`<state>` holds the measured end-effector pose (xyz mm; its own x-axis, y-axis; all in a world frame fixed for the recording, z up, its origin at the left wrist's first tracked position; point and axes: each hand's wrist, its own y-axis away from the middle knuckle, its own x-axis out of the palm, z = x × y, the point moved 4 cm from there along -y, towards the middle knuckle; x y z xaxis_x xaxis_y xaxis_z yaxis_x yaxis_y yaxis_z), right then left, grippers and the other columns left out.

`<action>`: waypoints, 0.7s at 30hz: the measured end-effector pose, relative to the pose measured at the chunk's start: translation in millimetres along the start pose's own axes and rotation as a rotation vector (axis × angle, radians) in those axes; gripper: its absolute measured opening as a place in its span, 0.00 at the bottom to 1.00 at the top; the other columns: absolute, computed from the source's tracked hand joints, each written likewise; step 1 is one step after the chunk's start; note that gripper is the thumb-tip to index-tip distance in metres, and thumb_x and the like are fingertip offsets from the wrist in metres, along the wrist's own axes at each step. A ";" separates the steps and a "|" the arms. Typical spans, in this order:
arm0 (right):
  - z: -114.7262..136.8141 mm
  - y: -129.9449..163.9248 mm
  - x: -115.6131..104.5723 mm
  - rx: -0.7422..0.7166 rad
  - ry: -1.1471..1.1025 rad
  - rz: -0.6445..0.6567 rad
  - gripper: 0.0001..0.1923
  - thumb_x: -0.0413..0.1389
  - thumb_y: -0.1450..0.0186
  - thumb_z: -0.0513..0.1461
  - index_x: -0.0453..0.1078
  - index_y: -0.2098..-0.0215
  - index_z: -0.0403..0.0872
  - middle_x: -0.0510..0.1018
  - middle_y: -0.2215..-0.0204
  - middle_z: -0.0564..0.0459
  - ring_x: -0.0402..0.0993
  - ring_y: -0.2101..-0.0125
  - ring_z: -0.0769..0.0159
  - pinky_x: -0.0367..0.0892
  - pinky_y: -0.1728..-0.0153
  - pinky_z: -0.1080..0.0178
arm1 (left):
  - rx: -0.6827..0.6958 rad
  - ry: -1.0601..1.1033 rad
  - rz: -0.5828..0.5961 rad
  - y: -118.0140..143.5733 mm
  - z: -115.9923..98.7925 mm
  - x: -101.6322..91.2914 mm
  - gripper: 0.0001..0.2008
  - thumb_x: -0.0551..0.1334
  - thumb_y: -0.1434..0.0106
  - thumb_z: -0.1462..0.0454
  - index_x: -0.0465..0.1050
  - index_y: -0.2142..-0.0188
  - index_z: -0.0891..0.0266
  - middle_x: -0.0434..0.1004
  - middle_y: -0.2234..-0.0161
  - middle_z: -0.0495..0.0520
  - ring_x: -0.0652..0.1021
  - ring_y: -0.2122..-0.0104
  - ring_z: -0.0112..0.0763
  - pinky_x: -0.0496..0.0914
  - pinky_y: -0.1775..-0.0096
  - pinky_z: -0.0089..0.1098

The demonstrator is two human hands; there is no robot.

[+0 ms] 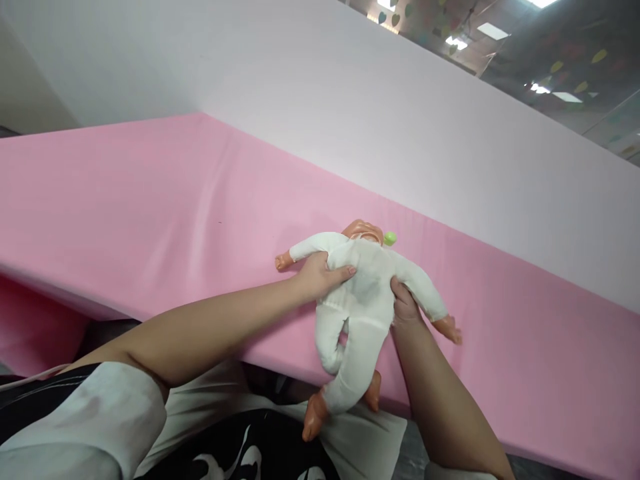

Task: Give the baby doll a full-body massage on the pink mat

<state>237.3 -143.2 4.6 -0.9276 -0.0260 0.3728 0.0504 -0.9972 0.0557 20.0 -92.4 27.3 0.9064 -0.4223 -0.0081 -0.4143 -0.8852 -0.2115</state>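
A baby doll (363, 293) in a white one-piece suit lies face down near the front edge of a pink-covered tabletop (150, 200), its head toward the white wall panel (350, 100) behind and its legs hanging off the edge toward the person's lap. A small green piece (390, 237), perhaps a pacifier, shows just beside the doll's head.

The left hand (320, 277) rests on the doll's left flank just under its outstretched arm, fingers closed onto the white fabric in a narrow grip around the torso. The right hand (404, 303) holds the opposite flank, thumb on the back and the other fingers hidden under the doll, so the doll is clasped between both hands.

As a judgement of progress: the suit looks fully on, covering arms, back and both legs, with only the bare hands and feet showing. Whether a fastening on the back is closed cannot be told. The doll is not yet lifted clear of the tabletop nor turned face up; the handling appears to be mid-way, with the doll held but not repositioned.
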 end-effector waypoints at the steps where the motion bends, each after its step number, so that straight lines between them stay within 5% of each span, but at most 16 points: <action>1: -1.6 -3.8 -0.6 0.017 0.028 -0.012 0.31 0.66 0.38 0.60 0.75 0.44 0.52 0.85 0.48 0.47 0.78 0.41 0.47 0.73 0.38 0.45 | -0.024 -0.026 -0.011 -1.6 2.3 -1.2 0.28 0.70 0.36 0.45 0.80 0.52 0.68 0.86 0.55 0.62 0.85 0.53 0.52 0.81 0.52 0.43; 12: -10.3 -29.1 -6.1 0.026 0.182 -0.140 0.28 0.66 0.41 0.59 0.76 0.54 0.48 0.87 0.60 0.44 0.84 0.52 0.46 0.78 0.46 0.43 | -0.104 -0.113 0.065 -22.5 17.5 -14.2 0.21 0.67 0.38 0.52 0.80 0.53 0.66 0.86 0.53 0.60 0.84 0.52 0.49 0.78 0.50 0.41; 19: 16.9 -25.3 -17.3 -0.109 1.200 -0.385 0.23 0.56 0.33 0.57 0.73 0.74 0.50 0.82 0.74 0.49 0.79 0.66 0.52 0.73 0.56 0.50 | -0.180 -0.799 -0.106 -29.0 7.9 -37.2 0.37 0.58 0.36 0.34 0.80 0.58 0.67 0.85 0.61 0.66 0.83 0.60 0.54 0.74 0.56 0.43; 21: 22.0 -23.4 -14.4 -0.159 1.329 -0.403 0.20 0.56 0.33 0.54 0.73 0.74 0.50 0.81 0.74 0.50 0.77 0.68 0.54 0.72 0.58 0.52 | -0.170 -0.917 -0.095 -29.0 4.2 -41.3 0.38 0.53 0.34 0.33 0.80 0.61 0.66 0.84 0.64 0.66 0.83 0.64 0.53 0.72 0.60 0.43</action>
<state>257.7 -117.9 18.3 -0.5252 0.3037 -0.7950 -0.2596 -0.9468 -0.1902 -5.0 -48.5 29.7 0.6181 -0.0921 -0.7807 -0.2755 -0.9555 -0.1055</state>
